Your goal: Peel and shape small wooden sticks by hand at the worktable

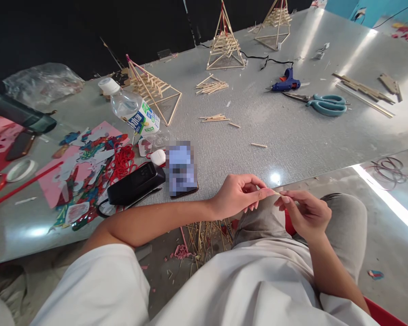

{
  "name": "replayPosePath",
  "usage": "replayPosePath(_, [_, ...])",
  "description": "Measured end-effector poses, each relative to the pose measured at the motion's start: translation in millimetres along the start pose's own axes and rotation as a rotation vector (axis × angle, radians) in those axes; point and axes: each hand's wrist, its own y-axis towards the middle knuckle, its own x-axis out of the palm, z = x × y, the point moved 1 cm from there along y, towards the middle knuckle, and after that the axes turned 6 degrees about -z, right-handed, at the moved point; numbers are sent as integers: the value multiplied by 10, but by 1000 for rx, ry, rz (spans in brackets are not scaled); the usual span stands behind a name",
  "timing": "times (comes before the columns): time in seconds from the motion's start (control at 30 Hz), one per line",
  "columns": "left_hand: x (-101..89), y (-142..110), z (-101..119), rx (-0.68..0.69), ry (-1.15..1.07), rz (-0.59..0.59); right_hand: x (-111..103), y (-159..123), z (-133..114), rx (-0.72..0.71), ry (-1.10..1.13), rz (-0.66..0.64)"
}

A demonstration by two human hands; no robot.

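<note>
My left hand (pixel 240 194) and my right hand (pixel 304 213) meet just off the table's front edge, above my lap. Between their fingertips runs a short thin wooden stick (pixel 277 193), pinched by both; most of it is hidden by the fingers. On the table ahead, a single stick (pixel 259 145) lies loose. Farther back are a small bundle of sticks (pixel 215 118) and a larger pile (pixel 212 87). Pyramid frames of sticks stand behind: one at the left (pixel 156 93), one at the middle (pixel 225 45) and one at the back right (pixel 275 22).
Left of my arm are a phone (pixel 182 170), a black power bank (pixel 132 183), a plastic bottle (pixel 132 108) and paper scraps (pixel 88 167). At the right lie a blue glue gun (pixel 285 82), scissors (pixel 326 104) and wooden strips (pixel 363 88). Sticks (pixel 207 240) litter the floor.
</note>
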Motion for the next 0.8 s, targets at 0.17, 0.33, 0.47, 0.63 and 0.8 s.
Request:
replayPosePath(0.17, [-2, -2, -6, -11, -10, 6, -6, -2, 12, -13, 14, 4])
replayPosePath(0.33, [6, -2, 0, -3, -8, -27, -6, -9, 24, -9, -1, 0])
replayPosePath(0.47, [3, -2, -4, 11, 1, -24, -6, -14, 30, -20, -12, 2])
replayPosePath(0.63, [-2, 0, -1, -6, -21, 0, -20, -21, 36, -14, -26, -2])
replayPosePath(0.8, [-3, 13, 4, -38, -58, 9, -17, -8, 14, -27, -46, -6])
